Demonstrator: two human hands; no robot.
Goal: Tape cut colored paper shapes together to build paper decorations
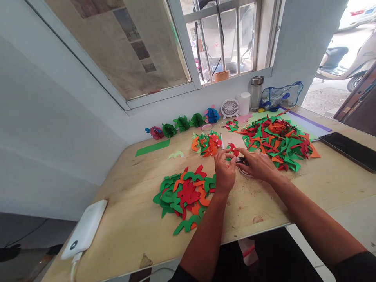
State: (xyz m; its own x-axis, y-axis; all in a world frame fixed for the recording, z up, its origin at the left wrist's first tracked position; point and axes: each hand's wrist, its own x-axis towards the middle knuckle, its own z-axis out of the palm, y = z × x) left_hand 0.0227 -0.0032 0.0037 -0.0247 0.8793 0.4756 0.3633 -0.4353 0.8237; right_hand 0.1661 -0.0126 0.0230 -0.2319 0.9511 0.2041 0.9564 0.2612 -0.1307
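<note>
Over the table's right half, my two hands meet at the fingertips. My right hand (258, 165) is closed round a small dark tool with a metallic glint (241, 160), its kind too small to tell. The fingers of my left hand (225, 169) are pinched together at the tool's tip; what they hold is hidden. Just beyond the fingertips lies a red paper cutout (233, 148) with white squares. To the left is a small heap of orange, green and red cutouts (205, 144), and nearer me a larger heap of wavy paper cutouts (183, 194).
Paper scraps (282, 139) are piled at right beside a black phone (349, 149). Along the wall stand folded paper figures (182, 123), a small fan (230, 108), a white cylinder (244, 103) and a glass bottle (256, 94). A white power bank (85, 229) lies at left.
</note>
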